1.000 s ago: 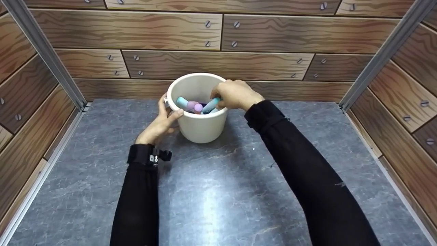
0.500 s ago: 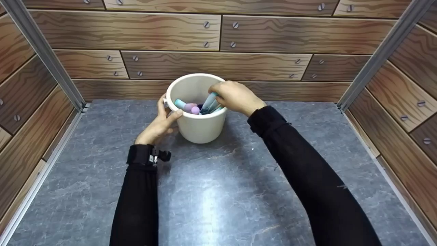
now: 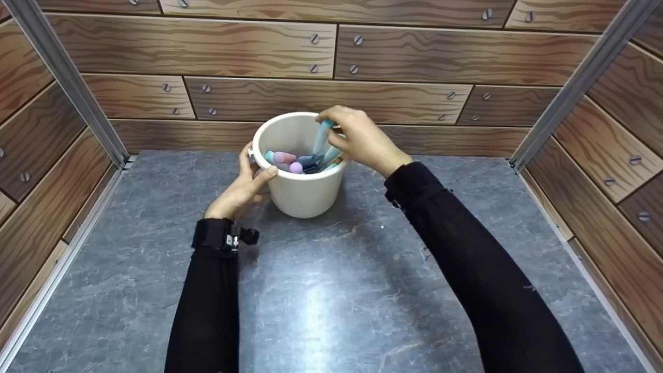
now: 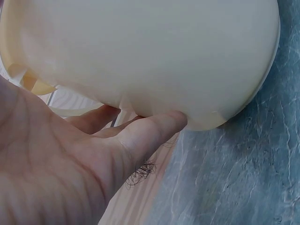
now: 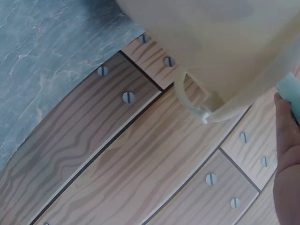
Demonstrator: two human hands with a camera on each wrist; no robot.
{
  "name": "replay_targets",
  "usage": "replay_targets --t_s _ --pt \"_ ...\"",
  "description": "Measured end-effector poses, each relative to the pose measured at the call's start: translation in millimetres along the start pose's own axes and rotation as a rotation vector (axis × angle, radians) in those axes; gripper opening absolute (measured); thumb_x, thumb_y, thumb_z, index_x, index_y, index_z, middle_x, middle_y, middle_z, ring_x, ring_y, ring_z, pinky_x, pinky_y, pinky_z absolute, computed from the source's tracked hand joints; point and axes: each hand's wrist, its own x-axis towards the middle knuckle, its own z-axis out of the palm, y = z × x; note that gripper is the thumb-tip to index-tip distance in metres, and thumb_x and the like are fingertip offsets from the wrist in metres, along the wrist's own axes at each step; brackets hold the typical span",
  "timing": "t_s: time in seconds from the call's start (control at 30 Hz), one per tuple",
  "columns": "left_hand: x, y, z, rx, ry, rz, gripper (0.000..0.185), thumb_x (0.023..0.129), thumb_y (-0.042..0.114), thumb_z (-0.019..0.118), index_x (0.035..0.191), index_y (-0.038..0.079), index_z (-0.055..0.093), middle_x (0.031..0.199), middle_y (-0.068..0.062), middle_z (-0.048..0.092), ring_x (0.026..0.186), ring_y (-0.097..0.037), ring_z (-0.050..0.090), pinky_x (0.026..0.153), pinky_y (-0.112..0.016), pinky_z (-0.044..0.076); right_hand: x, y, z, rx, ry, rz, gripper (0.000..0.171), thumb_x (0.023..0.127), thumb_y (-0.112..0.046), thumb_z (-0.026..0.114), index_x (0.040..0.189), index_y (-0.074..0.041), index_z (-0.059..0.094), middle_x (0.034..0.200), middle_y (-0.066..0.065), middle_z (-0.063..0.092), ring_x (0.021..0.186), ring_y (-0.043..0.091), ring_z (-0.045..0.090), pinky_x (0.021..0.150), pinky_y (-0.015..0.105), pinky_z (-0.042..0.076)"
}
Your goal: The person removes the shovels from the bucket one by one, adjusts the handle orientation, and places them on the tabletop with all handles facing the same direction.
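A cream-white plastic bucket [image 3: 305,199] stands upright on the grey floor near the back wall. My left hand [image 3: 241,189] grips its left side, thumb over the rim and fingers along the outer wall; in the left wrist view that hand [image 4: 108,154] lies against the bucket wall [image 4: 154,56]. Over the right rim, my right hand [image 3: 360,137] pinches the teal end of a slim light-blue handle [image 3: 320,141], whose lower end reaches down into the bucket. The teal end [image 5: 290,91] shows at the right wrist view's edge. Inside lie several pieces, among them a pink-purple one [image 3: 284,157] and a lilac ball-shaped end [image 3: 296,168].
Wood-patterned panels form the back wall [image 3: 259,49] and both sides, with grey metal posts [image 3: 544,122] at the corners. Dark marbled floor [image 3: 321,290] stretches in front of the bucket. A small bail handle [image 5: 185,96] hangs at the bucket's side.
My right hand has risen and shifted slightly right, drawing the light-blue handle upward and more upright. The pink-purple piece has shifted inside the bucket. My left hand stays on the bucket.
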Motion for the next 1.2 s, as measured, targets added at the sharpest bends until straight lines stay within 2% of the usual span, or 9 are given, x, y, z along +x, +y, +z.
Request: replay_targets --t_s 0.2,0.27,0.47,0.63,0.8,0.97,1.2 --pt "1.8 -1.2 1.3 -0.025 0.026 -0.015 0.118 0.107 0.052 0.077 0.184 0.039 -0.011 0.198 -0.021 0.004 0.179 -0.052 0.026 0.134 -0.085 0.039 -1 -5 -8 0.049 0.037 -0.021 0.031 0.114 0.000 0.064 0.143 0.003 0.076 0.148 0.021 0.079 0.140 0.033 0.077 0.118 0.040 0.067" --pt "2.7 -1.9 1.7 -0.036 0.021 -0.016 0.116 0.108 0.049 0.075 0.184 0.038 -0.012 0.198 -0.022 0.002 0.180 -0.051 0.022 0.135 -0.086 0.036 -2 -6 -11 0.058 0.050 -0.019 0.031 0.114 0.001 0.064 0.143 0.004 0.076 0.148 0.020 0.078 0.139 0.033 0.077 0.117 0.040 0.068" --pt "3.6 -0.8 2.6 -0.052 0.027 -0.017 0.107 0.111 0.039 0.068 0.184 0.038 -0.010 0.199 -0.017 -0.004 0.181 -0.051 0.021 0.136 -0.088 0.031 -4 -8 -19 0.076 0.090 -0.011 0.031 0.114 0.001 0.065 0.142 0.004 0.076 0.147 0.020 0.078 0.136 0.032 0.077 0.119 0.041 0.066" --pt "3.3 -0.9 2.0 -0.041 0.023 -0.019 0.109 0.111 0.041 0.069 0.184 0.039 -0.012 0.199 -0.016 -0.002 0.181 -0.050 0.023 0.136 -0.086 0.033 -7 -10 -27 0.082 0.122 -0.015 0.030 0.116 0.000 0.064 0.143 0.005 0.076 0.145 0.021 0.077 0.134 0.031 0.076 0.120 0.039 0.066" --pt "3.1 -1.5 1.2 -0.032 0.021 -0.016 0.113 0.110 0.046 0.072 0.184 0.039 -0.013 0.198 -0.016 -0.001 0.181 -0.050 0.024 0.136 -0.086 0.035 -12 -13 -35 0.076 0.186 -0.019 0.029 0.117 -0.004 0.067 0.143 0.004 0.076 0.144 0.020 0.077 0.134 0.030 0.077 0.119 0.036 0.066" --pt "2.7 -1.0 1.8 -0.039 0.020 -0.015 0.114 0.109 0.047 0.073 0.185 0.039 -0.012 0.198 -0.016 -0.003 0.181 -0.050 0.022 0.136 -0.087 0.033 -17 -14 -42 0.089 0.252 -0.057 0.026 0.115 0.000 0.069 0.139 0.006 0.077 0.140 0.020 0.079 0.131 0.029 0.078 0.116 0.032 0.067" --pt "3.1 -2.1 2.2 -0.060 0.016 -0.005 0.113 0.110 0.045 0.072 0.185 0.039 -0.012 0.198 -0.017 -0.004 0.182 -0.050 0.020 0.137 -0.088 0.030 -25 -9 -55 0.024 0.354 -0.123 0.026 0.111 0.003 0.071 0.136 0.006 0.078 0.138 0.020 0.082 0.128 0.031 0.080 0.114 0.029 0.067"
